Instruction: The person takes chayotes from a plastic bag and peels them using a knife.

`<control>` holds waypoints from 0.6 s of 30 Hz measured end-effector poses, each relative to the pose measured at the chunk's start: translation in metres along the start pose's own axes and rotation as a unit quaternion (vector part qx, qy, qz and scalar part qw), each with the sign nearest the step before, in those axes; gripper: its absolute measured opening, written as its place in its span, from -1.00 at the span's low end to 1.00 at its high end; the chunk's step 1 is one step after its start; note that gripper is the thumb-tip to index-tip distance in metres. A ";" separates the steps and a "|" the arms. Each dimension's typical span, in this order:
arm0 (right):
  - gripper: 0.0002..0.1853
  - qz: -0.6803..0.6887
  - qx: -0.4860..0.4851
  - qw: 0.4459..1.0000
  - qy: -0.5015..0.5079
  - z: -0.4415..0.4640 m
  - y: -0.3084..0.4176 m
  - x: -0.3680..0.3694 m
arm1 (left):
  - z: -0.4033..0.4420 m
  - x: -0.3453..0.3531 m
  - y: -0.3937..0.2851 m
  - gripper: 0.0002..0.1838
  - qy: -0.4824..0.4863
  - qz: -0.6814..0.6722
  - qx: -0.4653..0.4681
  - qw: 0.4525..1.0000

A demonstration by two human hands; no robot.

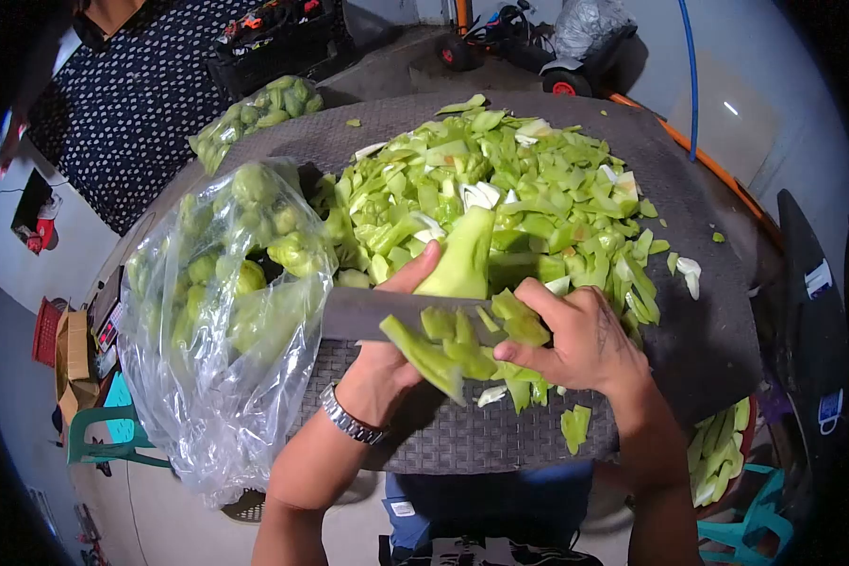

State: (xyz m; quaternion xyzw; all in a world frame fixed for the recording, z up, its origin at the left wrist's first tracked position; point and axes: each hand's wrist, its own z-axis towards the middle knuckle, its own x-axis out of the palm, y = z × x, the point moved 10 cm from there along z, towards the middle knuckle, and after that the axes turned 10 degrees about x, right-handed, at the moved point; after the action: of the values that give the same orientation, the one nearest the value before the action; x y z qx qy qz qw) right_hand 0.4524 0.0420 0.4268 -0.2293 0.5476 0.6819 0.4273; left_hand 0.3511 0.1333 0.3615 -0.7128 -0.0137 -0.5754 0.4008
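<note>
My left hand, with a metal watch on its wrist, grips a partly peeled pale-green chayote tilted upward over the table. My right hand is closed round a wide-bladed knife; its handle is hidden by the fingers. The blade lies across the lower part of the chayote, pointing left. Strips of green peel cling to the blade and hang in front of it. Behind both hands spreads a large heap of green peelings with some white bits.
A clear plastic bag of whole chayotes stands at the table's left, with another bag behind it. The dark woven table has a rounded edge. A person in a dotted garment is at back left. Pale-green pieces sit in a container low right.
</note>
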 end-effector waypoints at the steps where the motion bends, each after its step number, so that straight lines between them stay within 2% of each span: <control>1: -0.40 0.017 0.004 1.000 0.007 0.000 0.000 0.002 | 0.000 0.000 0.003 -0.43 0.010 -0.028 -0.015 0.999; 4: -0.39 -0.003 0.002 0.999 -0.036 0.001 -0.005 -0.010 | 0.000 -0.010 0.003 -0.42 -0.117 0.032 0.024 0.992; 6: -0.39 -0.021 -0.005 0.998 -0.065 0.001 -0.009 -0.018 | -0.002 -0.013 0.004 -0.41 -0.124 0.040 0.016 0.991; 9: -0.38 -0.042 0.012 0.998 -0.051 0.003 -0.013 -0.022 | -0.004 -0.013 0.007 -0.42 -0.108 0.020 -0.002 0.994; 12: -0.38 -0.057 -0.024 0.994 -0.088 0.001 -0.009 -0.027 | -0.005 -0.014 0.008 -0.43 -0.102 0.013 -0.008 0.995; 15: -0.39 -0.037 0.110 0.991 -0.065 0.006 -0.046 -0.041 | -0.007 -0.017 0.005 -0.44 -0.091 0.026 -0.009 0.995; 16: -0.42 -0.023 0.148 0.988 -0.027 0.007 -0.056 -0.042 | -0.005 -0.015 0.003 -0.45 -0.084 0.030 -0.006 0.996; 18: -0.41 0.019 0.128 0.991 0.032 0.006 -0.048 -0.023 | -0.006 -0.010 -0.002 -0.48 -0.055 0.000 -0.003 0.998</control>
State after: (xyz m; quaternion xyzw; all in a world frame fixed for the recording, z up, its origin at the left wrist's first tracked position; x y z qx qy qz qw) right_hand 0.5057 0.0418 0.4195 -0.1843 0.6481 0.6068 0.4217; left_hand 0.3421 0.1362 0.3541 -0.7447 -0.0340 -0.5351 0.3975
